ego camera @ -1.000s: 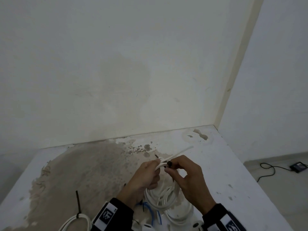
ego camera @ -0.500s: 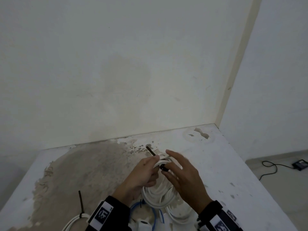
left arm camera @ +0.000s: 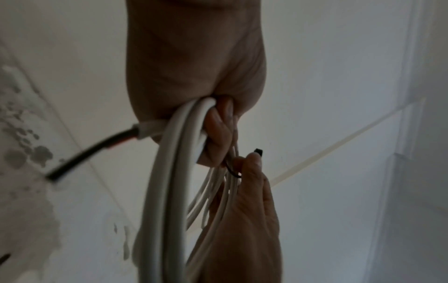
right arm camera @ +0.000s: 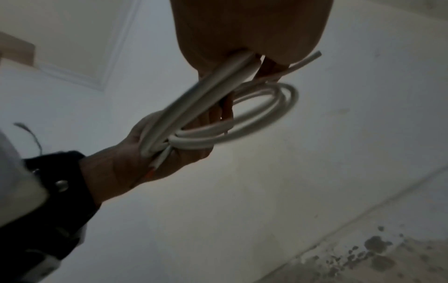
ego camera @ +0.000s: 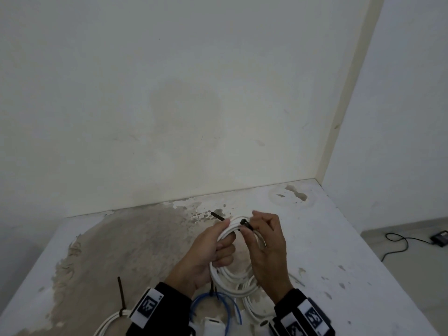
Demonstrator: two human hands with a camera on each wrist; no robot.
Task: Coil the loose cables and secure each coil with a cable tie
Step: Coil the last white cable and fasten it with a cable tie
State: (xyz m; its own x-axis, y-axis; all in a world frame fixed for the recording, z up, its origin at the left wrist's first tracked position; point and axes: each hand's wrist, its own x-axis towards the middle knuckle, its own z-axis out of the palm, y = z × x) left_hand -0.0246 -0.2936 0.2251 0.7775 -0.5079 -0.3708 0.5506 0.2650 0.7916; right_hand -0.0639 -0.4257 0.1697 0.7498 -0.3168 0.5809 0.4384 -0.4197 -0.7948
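Far left on the bench [ego camera: 339,238]: one white coil [ego camera: 109,323] already tied, black tail up. Blue cable [ego camera: 218,301] near your wrists; tie state unclear. Your left hand [ego camera: 206,251] grips the white coil in work [ego camera: 232,275], held above the bench. Your right hand [ego camera: 264,243] pinches the black tie [ego camera: 246,224] at the coil's top. Judgement: tie not cinched. No containers in view.

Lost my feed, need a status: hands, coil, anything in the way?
Left hand grips white cable coil. Right hand pinches black cable tie at coil's top. Other coils lie below; none obstructing.
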